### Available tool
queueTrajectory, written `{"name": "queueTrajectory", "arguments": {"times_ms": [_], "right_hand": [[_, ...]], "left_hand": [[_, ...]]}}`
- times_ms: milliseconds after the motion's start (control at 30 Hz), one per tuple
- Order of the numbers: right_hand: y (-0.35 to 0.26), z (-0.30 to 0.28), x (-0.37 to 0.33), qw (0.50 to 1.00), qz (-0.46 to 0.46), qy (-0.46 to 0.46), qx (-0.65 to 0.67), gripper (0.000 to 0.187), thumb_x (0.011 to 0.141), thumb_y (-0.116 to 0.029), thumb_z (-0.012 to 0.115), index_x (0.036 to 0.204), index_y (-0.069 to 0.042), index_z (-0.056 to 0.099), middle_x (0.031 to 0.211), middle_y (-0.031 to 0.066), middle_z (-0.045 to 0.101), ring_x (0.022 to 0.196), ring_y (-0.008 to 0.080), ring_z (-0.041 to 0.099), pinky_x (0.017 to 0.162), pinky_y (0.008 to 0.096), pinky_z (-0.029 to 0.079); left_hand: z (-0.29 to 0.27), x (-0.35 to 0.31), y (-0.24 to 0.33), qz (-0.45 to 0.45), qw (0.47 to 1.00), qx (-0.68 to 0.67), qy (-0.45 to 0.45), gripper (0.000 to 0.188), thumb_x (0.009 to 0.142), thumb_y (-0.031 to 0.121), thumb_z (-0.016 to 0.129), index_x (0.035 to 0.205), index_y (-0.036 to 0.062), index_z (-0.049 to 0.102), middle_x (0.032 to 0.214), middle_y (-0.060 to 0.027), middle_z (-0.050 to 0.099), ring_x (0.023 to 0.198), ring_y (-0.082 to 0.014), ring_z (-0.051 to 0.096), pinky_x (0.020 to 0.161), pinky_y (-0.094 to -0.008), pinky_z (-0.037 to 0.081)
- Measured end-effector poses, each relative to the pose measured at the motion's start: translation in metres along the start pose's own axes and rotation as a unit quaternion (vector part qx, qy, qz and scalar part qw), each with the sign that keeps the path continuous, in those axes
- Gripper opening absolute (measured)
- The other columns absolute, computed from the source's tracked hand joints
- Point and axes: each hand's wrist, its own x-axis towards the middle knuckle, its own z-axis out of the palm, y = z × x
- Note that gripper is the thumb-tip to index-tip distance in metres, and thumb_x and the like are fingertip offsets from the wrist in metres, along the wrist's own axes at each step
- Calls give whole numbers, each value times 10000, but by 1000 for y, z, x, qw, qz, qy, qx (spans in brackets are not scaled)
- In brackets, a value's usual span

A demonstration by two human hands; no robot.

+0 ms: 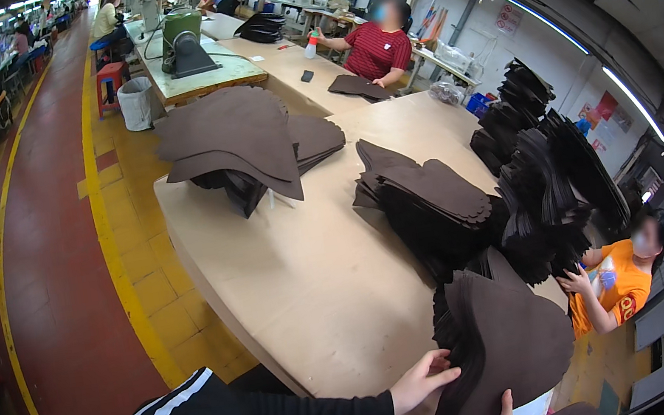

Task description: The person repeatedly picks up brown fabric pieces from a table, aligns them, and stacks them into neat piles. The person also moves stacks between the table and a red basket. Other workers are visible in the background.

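We see a white wall sign (507, 18) with red markings too small to read. At the surface's (319, 295) near end, the brown stack (511, 344) turns its layered edges left, its long axis unclear. Our left hand's (420, 385) fingers, slightly parted, meet those edges; our right hand's (505, 407) grip we cannot tell.

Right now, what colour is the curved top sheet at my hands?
The curved top sheet is plain dark brown: head view.

Sheet stacks (506, 336) lie on the table (319, 295), machine (193, 55) behind
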Motion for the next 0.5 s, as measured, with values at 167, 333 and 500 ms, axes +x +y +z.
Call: {"name": "queueTrajectory", "arguments": {"times_ms": [167, 333, 500], "right_hand": [[10, -6, -10, 999, -15, 12, -35, 728, 805, -267, 775, 1407, -37, 435, 1356, 227, 549, 1212, 371, 560, 1037, 509, 501], [7, 7, -27, 995, -61, -10, -81, 710, 813, -264, 771, 1398, -27, 445, 1345, 223, 558, 1203, 362, 564, 1033, 499, 499], [4, 18, -41, 983, -117, -41, -135, 692, 821, -261, 768, 1389, -18, 455, 1334, 219, 566, 1194, 352, 568, 1029, 490, 497]], "left_hand": [[-9, 9, 14, -71, 991, -104, -50, 847, 933, 482, 704, 1542, 53, 299, 1457, -75, 478, 1333, -171, 468, 1119, -339, 367], [-24, -8, 15, -172, 942, -289, -1, 767, 900, 548, 717, 1473, 104, 466, 1446, -6, 550, 1347, -162, 470, 1141, -377, 319], [-39, -48, 0, -87, 896, -433, 46, 748, 917, 493, 709, 1488, 87, 445, 1496, -44, 526, 1383, -228, 469, 1174, -436, 294]]}}
